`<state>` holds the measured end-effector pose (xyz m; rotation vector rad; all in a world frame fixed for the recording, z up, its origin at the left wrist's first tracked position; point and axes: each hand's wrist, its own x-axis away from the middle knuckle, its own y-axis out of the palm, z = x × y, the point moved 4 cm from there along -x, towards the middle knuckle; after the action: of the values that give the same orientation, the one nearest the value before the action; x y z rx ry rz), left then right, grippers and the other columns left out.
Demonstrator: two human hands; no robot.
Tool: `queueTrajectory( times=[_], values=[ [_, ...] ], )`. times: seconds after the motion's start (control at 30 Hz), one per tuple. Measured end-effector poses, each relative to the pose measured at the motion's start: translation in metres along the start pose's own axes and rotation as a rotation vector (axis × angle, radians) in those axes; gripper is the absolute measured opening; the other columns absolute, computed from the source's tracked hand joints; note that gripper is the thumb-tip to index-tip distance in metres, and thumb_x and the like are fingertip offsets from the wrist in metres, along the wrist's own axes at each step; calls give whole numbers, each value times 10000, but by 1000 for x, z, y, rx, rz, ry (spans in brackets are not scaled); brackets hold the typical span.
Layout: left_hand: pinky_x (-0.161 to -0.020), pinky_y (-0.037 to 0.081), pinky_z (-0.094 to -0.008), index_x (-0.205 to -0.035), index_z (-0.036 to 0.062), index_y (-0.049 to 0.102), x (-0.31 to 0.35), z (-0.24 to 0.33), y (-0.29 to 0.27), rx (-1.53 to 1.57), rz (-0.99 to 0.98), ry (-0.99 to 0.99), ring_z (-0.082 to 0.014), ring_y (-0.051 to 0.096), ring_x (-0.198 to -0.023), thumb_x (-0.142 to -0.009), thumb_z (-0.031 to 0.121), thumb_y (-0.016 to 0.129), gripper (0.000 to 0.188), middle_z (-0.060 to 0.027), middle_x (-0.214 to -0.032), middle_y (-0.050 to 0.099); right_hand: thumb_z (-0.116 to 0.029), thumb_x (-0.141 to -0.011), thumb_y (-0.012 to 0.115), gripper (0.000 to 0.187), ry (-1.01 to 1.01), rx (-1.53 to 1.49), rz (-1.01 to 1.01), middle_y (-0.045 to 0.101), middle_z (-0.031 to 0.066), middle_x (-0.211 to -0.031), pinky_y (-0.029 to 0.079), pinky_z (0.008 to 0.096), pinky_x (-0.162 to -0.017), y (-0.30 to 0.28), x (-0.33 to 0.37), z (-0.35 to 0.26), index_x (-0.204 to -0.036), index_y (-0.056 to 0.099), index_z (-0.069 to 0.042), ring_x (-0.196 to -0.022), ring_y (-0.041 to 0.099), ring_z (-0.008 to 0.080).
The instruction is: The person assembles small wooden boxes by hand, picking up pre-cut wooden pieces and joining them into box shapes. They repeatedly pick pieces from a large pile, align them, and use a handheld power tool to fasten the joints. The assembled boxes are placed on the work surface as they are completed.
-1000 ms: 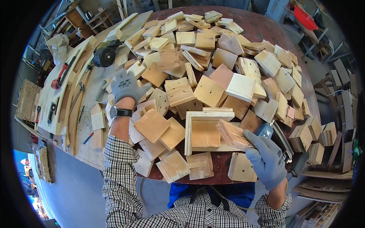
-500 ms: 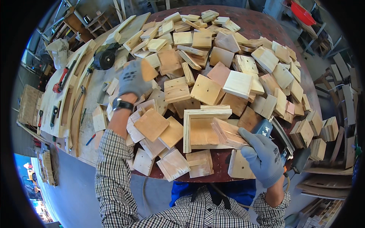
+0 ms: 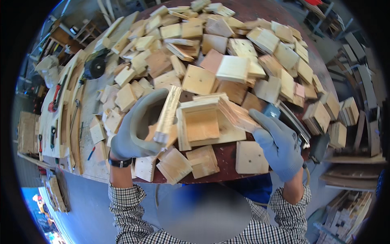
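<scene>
Plywood block (image 3: 169,112), pale, flat and showing its layered edge, was tilted in the grey-gloved left hand (image 3: 132,134), which was curved in a wide C with its thumb by the lower end and its fingers reaching behind. The grey-gloved right hand (image 3: 280,146) was nearly closed, pinching the right end of a slanted, reddish-tan wooden block (image 3: 237,114). Between the hands, a pale L-shaped plywood corner (image 3: 183,129) bordered a square orange-tan wooden block (image 3: 202,124) on its left and far sides. I could not tell whether the slanted block touched the corner. Just beyond the right hand lay a blue-and-metal tool (image 3: 271,110), partly hidden. Loose pale wooden blocks (image 3: 198,79) were heaped across the dark red surface (image 3: 227,158).
</scene>
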<state>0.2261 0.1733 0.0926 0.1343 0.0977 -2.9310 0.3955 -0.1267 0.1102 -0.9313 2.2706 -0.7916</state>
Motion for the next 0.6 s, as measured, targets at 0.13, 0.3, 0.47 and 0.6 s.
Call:
queueTrajectory(
  times=[0.13, 0.3, 0.47, 0.6],
  values=[
    [-1177, 451, -451, -1575, 0, 459, -2, 17, 49, -827, -6, 217, -363, 549, -1418, -693, 170, 901, 1001, -202, -1539, 542, -307, -1053, 671, 437, 42, 5, 46, 683, 166, -899, 544, 398, -716, 2, 4, 9, -1371, 676, -8, -763, 674, 307],
    [-1224, 374, -528, -1486, 21, 532, -16, 5, 95, -1218, -48, 204, -423, 485, -1439, -660, 187, 855, 903, -201, -1498, 550, -303, -1049, 672, 419, 34, 281, -21, 707, 160, -962, 543, 397, -741, 10, 6, 23, -1357, 698, -20, -802, 678, 300],
    [-1241, 334, -560, -1467, 28, 545, -20, -17, 94, -1349, -76, 185, -428, 460, -1458, -676, 247, 855, 877, -186, -1527, 525, -347, -1052, 647, 388, -89, 378, 47, 683, 133, -899, 550, 422, -694, 16, -3, 14, -1292, 683, -44, -790, 688, 316],
    [-1234, 342, -571, -1382, 72, 627, -10, -18, 95, -1425, -74, 179, -435, 457, -1461, -717, 250, 859, 726, -188, -1523, 537, -367, -1057, 634, 382, -26, 285, 81, 674, 126, -877, 551, 428, -670, 17, -7, 23, -1280, 678, -59, -779, 691, 315]
  ],
)
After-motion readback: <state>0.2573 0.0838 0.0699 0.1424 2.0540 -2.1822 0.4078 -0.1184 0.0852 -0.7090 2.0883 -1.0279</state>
